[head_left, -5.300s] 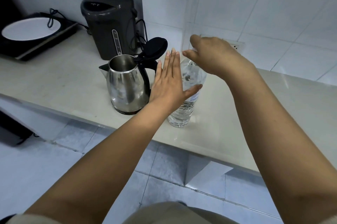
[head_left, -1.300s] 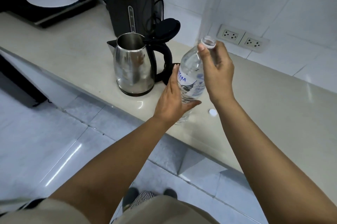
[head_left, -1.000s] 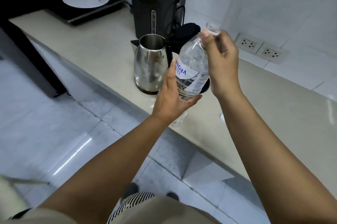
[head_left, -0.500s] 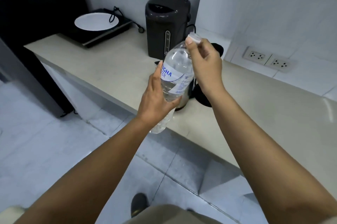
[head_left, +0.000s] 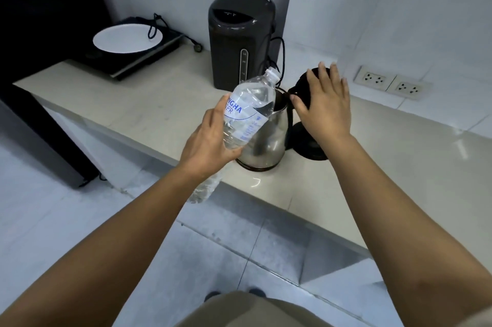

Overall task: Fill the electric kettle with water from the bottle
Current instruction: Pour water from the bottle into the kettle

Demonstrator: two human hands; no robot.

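Gripping the bottle [head_left: 246, 116] round its middle was the left hand [head_left: 210, 145], fingers wrapped tight, bottle tilted with its uncapped neck up toward the center of the frame, right by the kettle's rim. Only 1 view here, the head cam. The right hand [head_left: 326, 111] was spread flat with nothing in it, reaching over the kettle's flipped-up black lid [head_left: 306, 84], touching or nearly so, hard to say which. The kettle [head_left: 269, 137] sat lid-open on the counter [head_left: 149, 103] at center frame, with its black base [head_left: 306, 140] just beside it on the right. No water was pouring yet, as far as I could tell. To do this bit well I'd say get the neck squarely over the opening first, then tip slowly so it doesn't glug and splash the counter.
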